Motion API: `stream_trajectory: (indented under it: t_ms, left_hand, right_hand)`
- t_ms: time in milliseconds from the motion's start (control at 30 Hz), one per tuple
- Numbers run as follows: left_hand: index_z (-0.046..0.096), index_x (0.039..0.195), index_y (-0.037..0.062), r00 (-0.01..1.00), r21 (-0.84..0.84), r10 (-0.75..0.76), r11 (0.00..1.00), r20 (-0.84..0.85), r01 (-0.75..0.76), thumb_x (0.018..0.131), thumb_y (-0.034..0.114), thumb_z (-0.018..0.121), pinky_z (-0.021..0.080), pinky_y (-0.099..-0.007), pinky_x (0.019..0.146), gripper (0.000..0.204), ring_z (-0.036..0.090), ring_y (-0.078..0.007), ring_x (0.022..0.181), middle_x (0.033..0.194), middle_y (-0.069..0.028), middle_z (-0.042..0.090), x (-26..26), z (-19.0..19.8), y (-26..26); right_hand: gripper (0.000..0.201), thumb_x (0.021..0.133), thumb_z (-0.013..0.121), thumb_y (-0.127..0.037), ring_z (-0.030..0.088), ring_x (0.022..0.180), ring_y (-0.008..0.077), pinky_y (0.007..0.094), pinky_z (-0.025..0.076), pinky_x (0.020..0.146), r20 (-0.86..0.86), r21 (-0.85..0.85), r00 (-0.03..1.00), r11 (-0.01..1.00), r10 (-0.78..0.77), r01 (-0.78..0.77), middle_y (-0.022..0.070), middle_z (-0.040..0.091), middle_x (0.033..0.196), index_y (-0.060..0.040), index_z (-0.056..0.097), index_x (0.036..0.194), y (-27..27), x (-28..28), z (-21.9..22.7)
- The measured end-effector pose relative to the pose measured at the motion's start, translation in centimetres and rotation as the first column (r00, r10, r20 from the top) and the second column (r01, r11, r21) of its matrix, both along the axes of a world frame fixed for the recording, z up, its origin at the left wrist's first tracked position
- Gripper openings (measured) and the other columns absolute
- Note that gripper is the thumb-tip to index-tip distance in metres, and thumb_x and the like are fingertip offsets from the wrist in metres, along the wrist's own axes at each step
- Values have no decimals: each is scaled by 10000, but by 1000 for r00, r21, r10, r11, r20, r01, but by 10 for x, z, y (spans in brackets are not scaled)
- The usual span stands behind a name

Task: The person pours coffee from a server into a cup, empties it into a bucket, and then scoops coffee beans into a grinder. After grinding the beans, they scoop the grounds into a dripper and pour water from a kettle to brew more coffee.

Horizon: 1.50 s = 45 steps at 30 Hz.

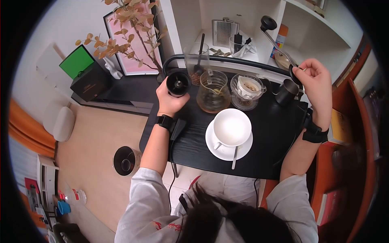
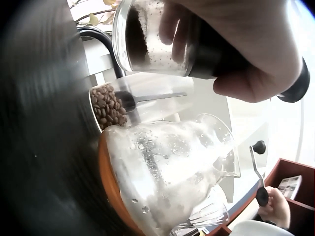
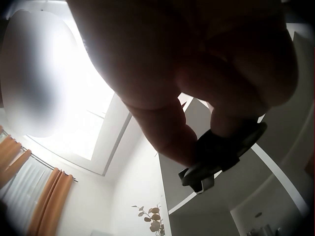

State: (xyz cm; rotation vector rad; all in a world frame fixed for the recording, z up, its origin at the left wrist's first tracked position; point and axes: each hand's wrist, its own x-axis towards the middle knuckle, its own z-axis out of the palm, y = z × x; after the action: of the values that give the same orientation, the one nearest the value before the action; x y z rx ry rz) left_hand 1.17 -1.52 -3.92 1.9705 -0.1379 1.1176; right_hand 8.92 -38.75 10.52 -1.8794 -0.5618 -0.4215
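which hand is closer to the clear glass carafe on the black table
Left. The left hand, gripping the black coffee grinder body, is right beside the clear glass carafe. The right hand holds the crank handle far across the black table.

No text, label or number can be read in any view. The red marks on the person's grey sleeve look like lettering (too blurred to make out), and the orange can on the shelf shows no legible print.
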Motion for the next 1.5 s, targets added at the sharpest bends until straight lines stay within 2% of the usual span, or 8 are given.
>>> stream_trajectory:
  t_ms: [367,567,733,833,1067,1100,1233,1500]
  left_hand:
    - [640,962,10,990,-174,-91,982,-108,71,574,53,700,497,-274,748,395,598,-112,768,822,-54,665,10,-15,8]
    - [628,942,10,994,-226,-97,971,-54,82,567,67,707,503,-287,717,387,595,-126,727,781,-54,656,18,-27,12]
    - [610,898,10,992,-298,-85,953,-89,55,563,91,717,503,-297,689,361,592,-141,691,761,-60,650,24,-35,18]
    - [620,917,11,992,-296,-93,953,-79,66,569,78,712,504,-291,697,366,597,-130,700,765,-58,656,20,-31,17]
    - [621,917,14,992,-286,-114,953,-45,97,577,78,717,504,-278,700,359,596,-111,693,761,-54,665,18,-25,12]
    - [615,905,15,992,-273,-114,957,-55,95,576,82,720,503,-279,695,352,594,-112,686,753,-59,662,20,-25,13]
    - [588,855,15,992,-238,-115,966,-60,98,573,90,723,496,-282,670,321,583,-122,656,719,-78,643,24,-26,12]
    - [626,931,20,994,-321,-106,943,-34,90,586,72,714,511,-280,709,359,633,-127,710,774,-65,682,25,-27,13]
  right_hand:
    - [195,791,695,-81,398,430,37,242,273,401,-147,-201,965,962,-216,184,-37,460,520,-22,526,714,-40,-64,-27]
    - [191,781,711,-57,407,538,7,201,301,482,-217,-390,939,906,-265,165,-72,475,593,-47,536,704,-63,-98,-84]
    - [212,749,724,-56,485,491,86,261,386,470,-245,-467,937,878,-248,110,30,493,541,6,529,695,-55,-112,-126]
    - [222,781,714,-71,552,403,149,296,406,405,-426,-496,869,868,-253,10,71,527,511,12,515,730,-53,-119,-129]
    - [244,776,743,-134,554,412,162,304,416,431,-450,-618,847,783,-284,-66,92,554,511,7,547,747,-41,-111,-96]
    - [238,764,753,-156,565,468,162,312,421,468,-260,-689,943,724,-209,-29,91,555,526,8,581,754,-44,-96,-86]
    - [258,778,734,-225,512,498,167,329,400,496,-47,-752,995,658,-93,26,71,526,552,-16,582,790,6,-75,-11]
    - [277,819,668,-272,575,562,194,346,444,522,146,-752,927,647,347,-124,104,573,599,-3,605,843,141,30,55]
